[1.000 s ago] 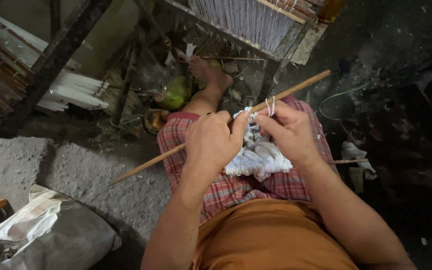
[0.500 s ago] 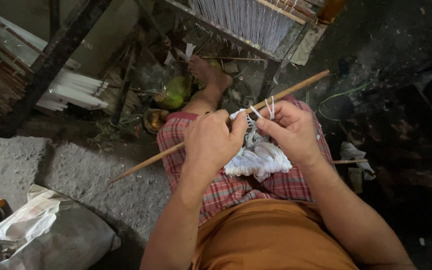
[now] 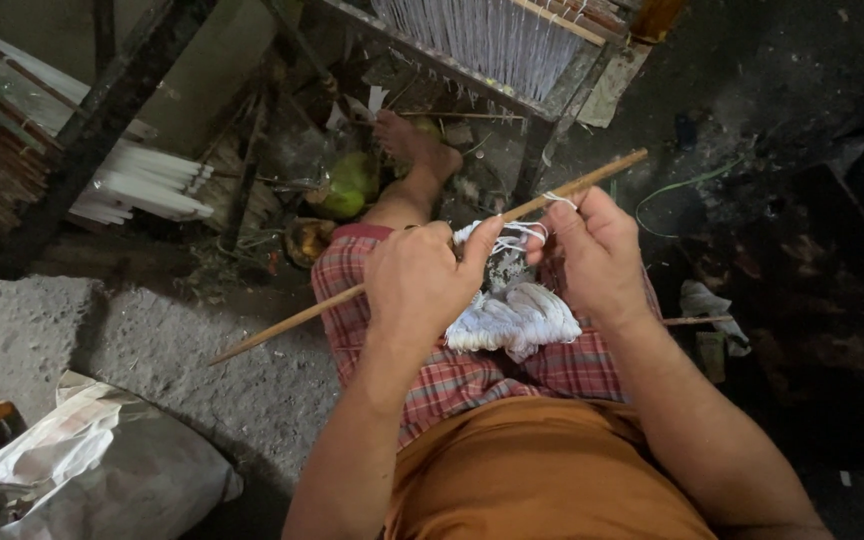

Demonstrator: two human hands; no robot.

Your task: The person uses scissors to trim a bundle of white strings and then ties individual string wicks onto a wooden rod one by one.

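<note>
Head view looks down on a seated person's lap, where a bundle of white thread (image 3: 514,318) lies on checked cloth (image 3: 472,375) over the thighs. A long thin wooden stick (image 3: 592,183) runs slantwise across the lap, from lower left to upper right. The left hand (image 3: 420,280) is closed around the stick near its middle, thumb and forefinger pinching loops of thread at the stick. The right hand (image 3: 597,255) is closed too, pinching a strand just above the stick, close beside the left.

By the look of it the thread is light, soft and limp, likely to tangle or slip off if let slack, so it wants a fingertip pinch close to the stick. The stick seems stiff and light but thin, best gripped near the middle where the loops sit.

Beyond the knees stand a wooden loom frame (image 3: 492,40) with white warp threads, a green coconut (image 3: 350,183), and white rods (image 3: 142,190). A plastic sack (image 3: 102,470) lies at lower left.
</note>
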